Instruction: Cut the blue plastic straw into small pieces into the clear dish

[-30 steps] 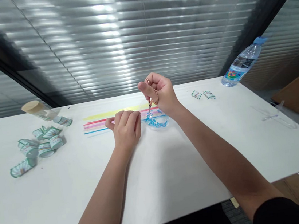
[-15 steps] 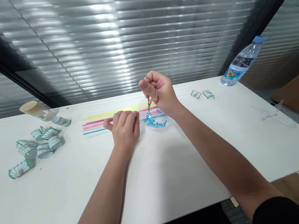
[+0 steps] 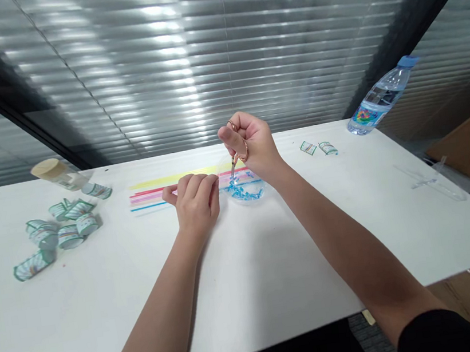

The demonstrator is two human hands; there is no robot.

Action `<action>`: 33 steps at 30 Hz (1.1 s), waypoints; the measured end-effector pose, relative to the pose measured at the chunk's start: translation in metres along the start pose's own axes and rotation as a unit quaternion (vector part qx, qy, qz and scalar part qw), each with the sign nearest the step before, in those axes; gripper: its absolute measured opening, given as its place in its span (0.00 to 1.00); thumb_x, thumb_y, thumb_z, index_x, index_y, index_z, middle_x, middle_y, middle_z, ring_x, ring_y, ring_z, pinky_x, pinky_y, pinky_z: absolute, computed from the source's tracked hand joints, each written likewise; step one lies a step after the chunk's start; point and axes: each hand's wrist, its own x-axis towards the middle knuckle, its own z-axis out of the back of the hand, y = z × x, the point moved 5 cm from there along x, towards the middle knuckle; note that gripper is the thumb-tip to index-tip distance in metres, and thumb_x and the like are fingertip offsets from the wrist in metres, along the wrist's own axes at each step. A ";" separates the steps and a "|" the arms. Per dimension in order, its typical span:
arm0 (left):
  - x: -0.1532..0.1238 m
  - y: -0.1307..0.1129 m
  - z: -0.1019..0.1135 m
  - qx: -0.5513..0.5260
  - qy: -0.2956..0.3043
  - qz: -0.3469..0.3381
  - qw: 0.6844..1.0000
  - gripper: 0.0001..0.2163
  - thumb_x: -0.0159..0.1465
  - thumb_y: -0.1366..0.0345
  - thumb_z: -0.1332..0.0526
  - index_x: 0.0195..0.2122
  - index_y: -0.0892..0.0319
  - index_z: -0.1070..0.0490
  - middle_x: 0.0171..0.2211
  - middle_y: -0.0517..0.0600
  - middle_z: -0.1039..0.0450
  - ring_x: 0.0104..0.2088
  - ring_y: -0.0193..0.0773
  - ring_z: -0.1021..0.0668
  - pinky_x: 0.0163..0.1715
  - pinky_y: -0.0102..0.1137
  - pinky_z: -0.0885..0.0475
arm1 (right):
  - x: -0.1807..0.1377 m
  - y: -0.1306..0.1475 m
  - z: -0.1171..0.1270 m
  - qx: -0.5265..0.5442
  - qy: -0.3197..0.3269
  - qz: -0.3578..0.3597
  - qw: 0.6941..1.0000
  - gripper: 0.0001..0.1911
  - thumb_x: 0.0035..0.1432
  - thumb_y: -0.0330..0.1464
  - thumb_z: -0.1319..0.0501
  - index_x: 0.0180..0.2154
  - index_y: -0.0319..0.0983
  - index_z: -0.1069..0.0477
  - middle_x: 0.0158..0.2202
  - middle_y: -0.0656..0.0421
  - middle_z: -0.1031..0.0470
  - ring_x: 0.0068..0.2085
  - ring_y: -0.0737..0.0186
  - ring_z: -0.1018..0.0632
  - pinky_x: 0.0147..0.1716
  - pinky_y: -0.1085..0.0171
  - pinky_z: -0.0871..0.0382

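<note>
I take the clear bowl [image 3: 245, 202] as centre of my clock, with the blind [image 3: 185, 61] at twelve; it is on the table [image 3: 235, 309], with blue bits [image 3: 246, 193] inside. The scissors [image 3: 233, 162] point down into it from twelve, and the right hand [image 3: 259, 147], at one o'clock, is closed on them, with fingers in the loops. Compared with half a second ago, the blades lean slightly more toward nine, while both hands are nearly unmoved; I judge this a small adjustment, with the work remaining at the bowl. The left hand [image 3: 197, 201], at nine, has its fingers bent together beside the bowl, over the strips [image 3: 148, 197]; what it pinches I cannot tell. Farther out, curled labels [image 3: 70, 236] lie at nine, a jar [image 3: 59, 173] at ten, a bottle [image 3: 384, 95] at two.
</note>
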 end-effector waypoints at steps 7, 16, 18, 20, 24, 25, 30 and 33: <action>0.000 0.000 -0.002 -0.009 0.013 0.015 1.000 0.03 0.65 0.69 0.42 0.36 0.54 0.30 0.29 0.45 0.24 0.38 0.40 0.26 0.42 0.39 0.52 | 0.000 -0.002 0.001 -0.003 -0.015 -0.006 1.000 0.26 0.49 0.51 0.35 0.22 0.41 0.45 0.16 0.69 0.46 0.19 0.76 0.40 0.19 0.71 0.43; 0.000 0.001 -0.002 -0.023 0.026 0.031 0.999 0.04 0.65 0.68 0.42 0.35 0.54 0.29 0.28 0.46 0.25 0.37 0.40 0.26 0.42 0.40 0.52 | 0.000 0.005 0.004 -0.018 -0.020 0.006 1.000 0.26 0.47 0.53 0.35 0.26 0.42 0.44 0.21 0.67 0.46 0.23 0.73 0.40 0.18 0.70 0.47; 0.000 0.000 -0.002 -0.029 0.025 0.023 0.999 0.03 0.64 0.68 0.42 0.35 0.54 0.29 0.28 0.45 0.25 0.37 0.40 0.26 0.42 0.40 0.52 | -0.001 0.005 0.002 -0.013 -0.012 0.011 1.000 0.26 0.48 0.54 0.36 0.26 0.42 0.44 0.21 0.66 0.46 0.23 0.73 0.39 0.19 0.70 0.46; -0.001 0.000 -0.002 -0.033 0.020 0.014 0.999 0.03 0.64 0.68 0.42 0.35 0.54 0.29 0.28 0.45 0.25 0.36 0.40 0.26 0.42 0.40 0.52 | -0.001 0.004 -0.001 -0.008 -0.002 0.012 1.000 0.26 0.48 0.54 0.37 0.26 0.42 0.44 0.21 0.66 0.46 0.23 0.73 0.39 0.19 0.69 0.46; -0.002 0.000 -0.002 -0.042 0.014 0.006 0.999 0.03 0.64 0.68 0.42 0.35 0.54 0.29 0.28 0.45 0.24 0.36 0.40 0.26 0.42 0.40 0.52 | -0.002 0.003 -0.004 0.003 0.004 0.014 1.000 0.25 0.49 0.53 0.37 0.24 0.41 0.44 0.19 0.67 0.45 0.22 0.73 0.39 0.21 0.69 0.44; -0.002 0.001 -0.003 -0.044 0.015 0.006 0.999 0.03 0.64 0.68 0.42 0.36 0.54 0.28 0.28 0.45 0.24 0.36 0.40 0.25 0.42 0.40 0.52 | -0.002 0.003 -0.004 0.004 0.003 0.014 1.000 0.25 0.49 0.53 0.37 0.24 0.41 0.44 0.18 0.68 0.45 0.22 0.73 0.39 0.21 0.69 0.43; -0.002 0.000 -0.002 -0.025 0.010 -0.005 1.000 0.04 0.64 0.68 0.41 0.36 0.53 0.28 0.28 0.45 0.23 0.36 0.40 0.25 0.42 0.40 0.52 | -0.002 0.001 -0.003 0.007 0.005 0.007 1.000 0.25 0.49 0.52 0.36 0.23 0.41 0.44 0.17 0.69 0.44 0.21 0.74 0.39 0.22 0.69 0.42; -0.002 -0.001 -0.001 -0.018 0.009 -0.009 1.000 0.04 0.64 0.67 0.41 0.36 0.53 0.28 0.28 0.45 0.23 0.35 0.39 0.25 0.42 0.40 0.52 | -0.001 0.000 -0.003 0.008 0.008 0.007 1.000 0.25 0.48 0.52 0.35 0.23 0.41 0.44 0.16 0.69 0.44 0.20 0.74 0.39 0.21 0.69 0.44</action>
